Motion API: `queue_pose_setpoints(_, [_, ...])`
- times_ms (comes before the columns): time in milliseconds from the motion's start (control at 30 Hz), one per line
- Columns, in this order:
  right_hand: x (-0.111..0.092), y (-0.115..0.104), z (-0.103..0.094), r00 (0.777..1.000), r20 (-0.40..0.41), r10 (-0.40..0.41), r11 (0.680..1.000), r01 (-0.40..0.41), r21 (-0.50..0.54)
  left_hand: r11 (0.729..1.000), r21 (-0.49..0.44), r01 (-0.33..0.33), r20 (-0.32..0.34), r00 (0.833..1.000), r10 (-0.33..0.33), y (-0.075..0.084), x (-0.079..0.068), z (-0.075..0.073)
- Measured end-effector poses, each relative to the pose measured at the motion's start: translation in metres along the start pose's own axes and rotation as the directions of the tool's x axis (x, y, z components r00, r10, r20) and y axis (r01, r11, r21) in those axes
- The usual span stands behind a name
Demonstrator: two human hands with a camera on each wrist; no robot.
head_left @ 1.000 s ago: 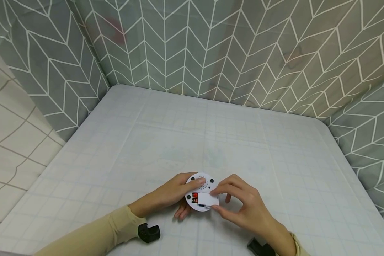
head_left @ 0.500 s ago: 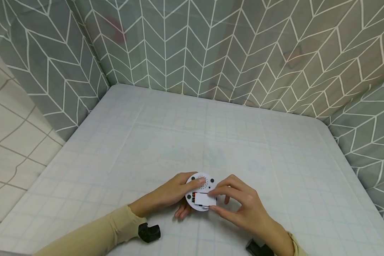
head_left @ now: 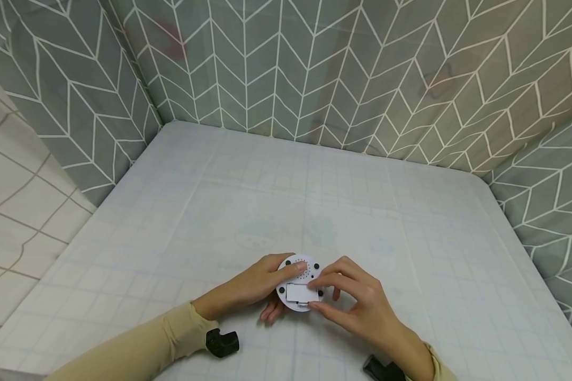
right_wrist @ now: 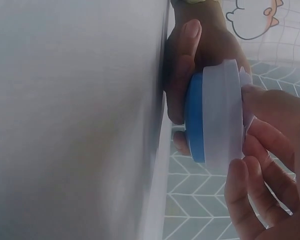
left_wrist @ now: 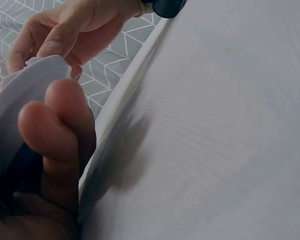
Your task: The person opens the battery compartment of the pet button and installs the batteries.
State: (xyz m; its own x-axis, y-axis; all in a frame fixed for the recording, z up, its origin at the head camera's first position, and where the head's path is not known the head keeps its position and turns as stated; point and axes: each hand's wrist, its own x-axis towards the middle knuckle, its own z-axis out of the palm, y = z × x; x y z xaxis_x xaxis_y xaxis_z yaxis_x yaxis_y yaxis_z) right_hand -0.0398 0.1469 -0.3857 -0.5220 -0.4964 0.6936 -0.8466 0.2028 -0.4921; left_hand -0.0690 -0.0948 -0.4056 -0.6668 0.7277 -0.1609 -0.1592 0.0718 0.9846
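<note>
My left hand [head_left: 273, 276] holds a round white battery-powered device [head_left: 310, 275], its underside facing up with a ring of small holes and dark round feet. The thumb lies across the holes; the other fingers are beneath. In the right wrist view the device's far side shows a blue layer [right_wrist: 194, 120]. A white rectangular battery cover [head_left: 299, 293] lies over the battery compartment, and no batteries show. My right hand [head_left: 359, 296] pinches the cover at its right end between thumb and fingers. In the right wrist view the cover [right_wrist: 247, 100] stands slightly off the device's face.
Both hands are just above a table with a pale grid-patterned cloth [head_left: 286, 190]. Patterned grey curtains [head_left: 286, 69] border it at the back and sides. Black wrist cameras [head_left: 222, 343] sit on both wrists, close to the tabletop.
My right hand has moved left with the battery cover, which has come over the red batteries and now hides them. My left hand keeps its grip on the device.
</note>
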Motion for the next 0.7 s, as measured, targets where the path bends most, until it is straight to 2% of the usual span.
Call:
queue_pose_setpoints(267, [-0.0034,0.0028,0.0008,0.999,0.013,0.051,0.999,-0.051,-0.009,1.000,0.005,0.005,-0.006,1.000,-0.005,-0.0001,0.0003,-0.0007])
queue_pose_setpoints(700, [-0.0030,0.0003,0.0031,0.999,0.004,0.052,0.999,-0.052,-0.005,1.000,-0.004,0.004,-0.005,1.000,-0.004,-0.0010,0.0004,-0.0009])
